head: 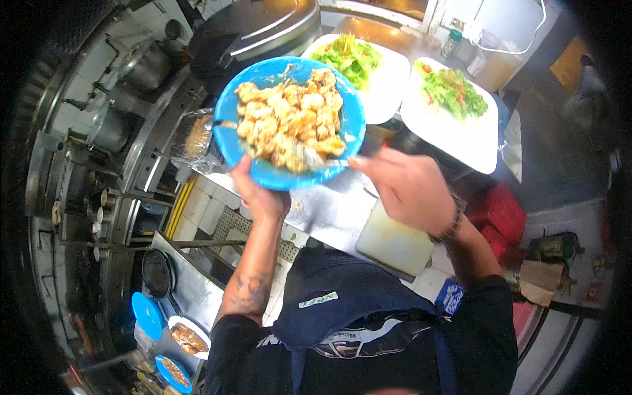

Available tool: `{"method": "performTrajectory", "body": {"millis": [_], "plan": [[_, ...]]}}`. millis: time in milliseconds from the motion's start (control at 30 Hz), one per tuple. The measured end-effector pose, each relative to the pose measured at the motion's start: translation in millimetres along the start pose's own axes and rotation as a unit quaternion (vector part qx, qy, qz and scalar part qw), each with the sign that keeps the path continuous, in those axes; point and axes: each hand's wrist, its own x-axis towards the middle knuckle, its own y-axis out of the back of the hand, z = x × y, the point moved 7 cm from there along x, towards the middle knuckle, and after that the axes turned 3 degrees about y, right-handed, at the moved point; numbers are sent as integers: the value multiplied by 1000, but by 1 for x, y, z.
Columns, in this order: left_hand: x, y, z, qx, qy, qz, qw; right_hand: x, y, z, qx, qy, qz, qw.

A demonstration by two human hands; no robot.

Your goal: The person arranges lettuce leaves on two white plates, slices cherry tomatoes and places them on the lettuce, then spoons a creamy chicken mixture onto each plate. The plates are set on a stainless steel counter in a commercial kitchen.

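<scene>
My left hand (261,190) grips the lower left rim of a blue bowl (232,148) and holds it up over the metal counter. Coated, pale yellow chunks of food (291,118) fill the bowl; their exact kind is unclear. In my right hand (410,187) is the handle of a metal utensil (333,163), probably a fork or spoon, blurred, its head in the food at the near side. Behind the bowl, partly covered by it, lies a white plate (387,98) with green salad (350,61). A second white plate (459,138) with salad (456,94) is to its right.
A pale cutting board (395,239) lies at the counter's (326,212) near edge. A plastic-wrapped container (195,138) is left of the bowl. A large round metal lid (256,34) stands behind. At lower left, a side table (192,271) holds a black pan (158,273) and a plate of meat (187,338).
</scene>
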Motion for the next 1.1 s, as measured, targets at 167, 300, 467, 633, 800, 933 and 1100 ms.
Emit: {"method": "performTrajectory", "body": {"millis": [167,300,467,633,800,933,1100], "plan": [[29,-49,-32,5,7,-23,1000,13,-7,93,-80,-3,68,994],[18,-70,-24,71,19,-16,997,8,4,102,-20,20,63,998],[26,-80,-27,136,40,9,990,12,4,128,-61,26,70,995],[31,-92,-22,190,110,2,976,24,-1,167,-80,-7,52,995],[39,-86,-18,190,137,-11,972,21,7,183,-68,-13,72,995],[29,-91,-13,203,167,-6,965,17,14,196,-62,-29,62,996],[18,-99,3,256,159,-7,954,15,25,189,-22,-21,93,995]]}}
